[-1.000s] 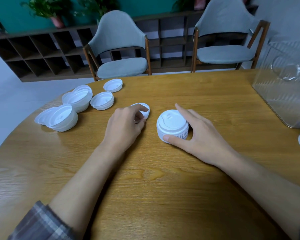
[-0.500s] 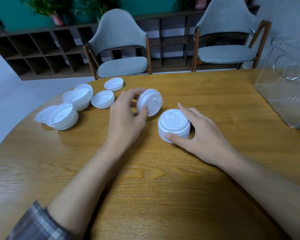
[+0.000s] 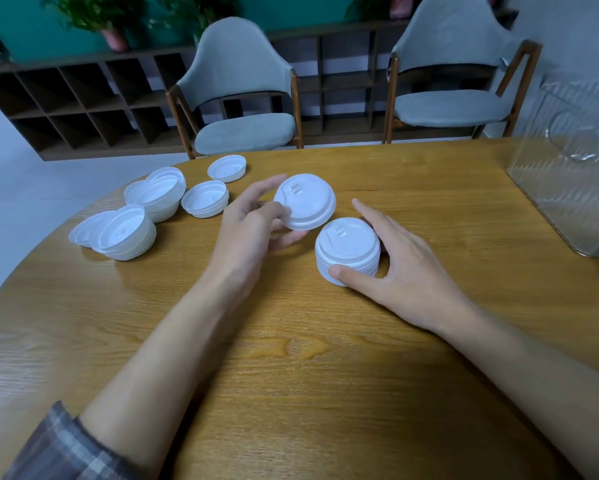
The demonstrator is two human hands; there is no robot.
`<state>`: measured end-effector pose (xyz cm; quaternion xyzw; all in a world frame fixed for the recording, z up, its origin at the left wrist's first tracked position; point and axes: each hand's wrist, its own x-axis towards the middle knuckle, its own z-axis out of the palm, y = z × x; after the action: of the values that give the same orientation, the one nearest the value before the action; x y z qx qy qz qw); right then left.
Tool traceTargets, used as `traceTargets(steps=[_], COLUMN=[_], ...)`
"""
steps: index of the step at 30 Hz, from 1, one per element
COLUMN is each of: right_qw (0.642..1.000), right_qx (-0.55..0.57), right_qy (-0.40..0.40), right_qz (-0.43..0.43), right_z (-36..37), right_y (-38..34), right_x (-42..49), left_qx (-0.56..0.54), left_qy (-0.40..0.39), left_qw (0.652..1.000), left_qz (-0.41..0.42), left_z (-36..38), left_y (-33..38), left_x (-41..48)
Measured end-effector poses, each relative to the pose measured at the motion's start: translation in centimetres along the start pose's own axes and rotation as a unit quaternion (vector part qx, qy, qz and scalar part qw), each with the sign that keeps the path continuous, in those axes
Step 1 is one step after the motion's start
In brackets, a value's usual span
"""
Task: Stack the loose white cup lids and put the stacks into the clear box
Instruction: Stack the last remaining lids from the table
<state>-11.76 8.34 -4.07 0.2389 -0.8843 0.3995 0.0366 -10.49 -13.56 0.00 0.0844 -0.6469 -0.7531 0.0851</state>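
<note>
Currently 1 white lid is dome-up, off the wooden table, pinched at its rim by L hand, just beside the lid stack. R hand curls thumb & fingers round that stack. Upturned loose lids lie left; clear box sits right.

A wooden table is carrying a stack of lids near its middle; upturned lid piles are sitting at left; a clear box is standing at right.
</note>
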Motion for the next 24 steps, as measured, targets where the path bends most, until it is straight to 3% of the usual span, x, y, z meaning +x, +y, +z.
traceTargets(steps=[3,7,12,24], right_qw=[1.0,1.0,1.0,1.0], right_qx=[0.001,0.005,0.008,0.008], right_qy=[0.0,0.004,0.003,-0.024], right_qz=[-0.003,-0.007,-0.008,0.002], right_z=[0.0,0.1,0.2,0.0], right_y=[0.0,0.2,0.3,0.5], right_x=[0.0,0.1,0.0,0.0], left_qx=[0.003,0.21,0.326,0.364], left_qy=[-0.058,-0.07,-0.091,-0.137], left_qw=[0.998,0.973,0.935,0.91], left_qz=[-0.023,0.062,0.107,0.144], left_z=[0.3,0.4,0.6,0.0], left_y=[0.1,-0.9,-1.4,-1.5], left_x=[-0.3,-0.3,-0.8,-0.6])
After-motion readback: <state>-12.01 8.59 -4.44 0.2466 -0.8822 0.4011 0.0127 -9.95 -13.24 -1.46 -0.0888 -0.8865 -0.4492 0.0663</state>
